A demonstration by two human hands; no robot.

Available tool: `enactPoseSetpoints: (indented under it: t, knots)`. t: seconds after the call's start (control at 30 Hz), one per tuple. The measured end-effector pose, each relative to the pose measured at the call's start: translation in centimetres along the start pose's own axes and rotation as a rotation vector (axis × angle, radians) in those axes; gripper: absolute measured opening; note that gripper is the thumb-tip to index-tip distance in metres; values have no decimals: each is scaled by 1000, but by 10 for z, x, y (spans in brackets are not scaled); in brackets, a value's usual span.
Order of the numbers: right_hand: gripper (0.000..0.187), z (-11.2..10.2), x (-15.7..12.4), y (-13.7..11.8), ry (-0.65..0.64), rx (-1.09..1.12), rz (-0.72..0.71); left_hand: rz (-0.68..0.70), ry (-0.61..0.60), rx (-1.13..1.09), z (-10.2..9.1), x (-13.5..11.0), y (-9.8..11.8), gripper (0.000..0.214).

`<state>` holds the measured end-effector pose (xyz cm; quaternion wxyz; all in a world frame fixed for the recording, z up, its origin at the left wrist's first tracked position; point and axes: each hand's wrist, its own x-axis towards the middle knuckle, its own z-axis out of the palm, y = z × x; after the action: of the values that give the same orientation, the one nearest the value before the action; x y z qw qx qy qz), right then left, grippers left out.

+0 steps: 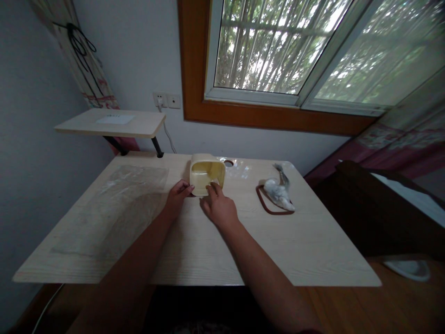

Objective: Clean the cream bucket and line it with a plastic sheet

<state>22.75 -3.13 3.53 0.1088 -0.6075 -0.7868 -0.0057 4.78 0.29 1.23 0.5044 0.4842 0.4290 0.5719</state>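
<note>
My left hand (179, 194) and right hand (219, 208) meet at the near rim of the one pale yellow plastic container (207, 176), lying on its side with its mouth toward me, close to the far edge of the desk (194, 250). Fingers rest on the rim, loosely curled, not clamped. To handle it well I'd judge both sides want an even hold so it doesn't skid. One grey cloth (279, 192) sits on one dark red lid ring (264, 206) toward the right edge; one clear plastic sheet (125, 204) covers the left.

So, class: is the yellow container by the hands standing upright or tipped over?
Tipped on its side: the yellow container shows its open mouth toward the camera, with both hands touching its near edge.
</note>
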Motion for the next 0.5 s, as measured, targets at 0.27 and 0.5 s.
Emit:
enactPoseSetpoints:
  t: [0.27,0.5]
  knots:
    - [59,4,0,-4,-66,-35,77,-34,-5,57,3,-2,2,38]
    - [57,7,0,-5,-42,179,-111,-18,-25,84,3,-3,1,38]
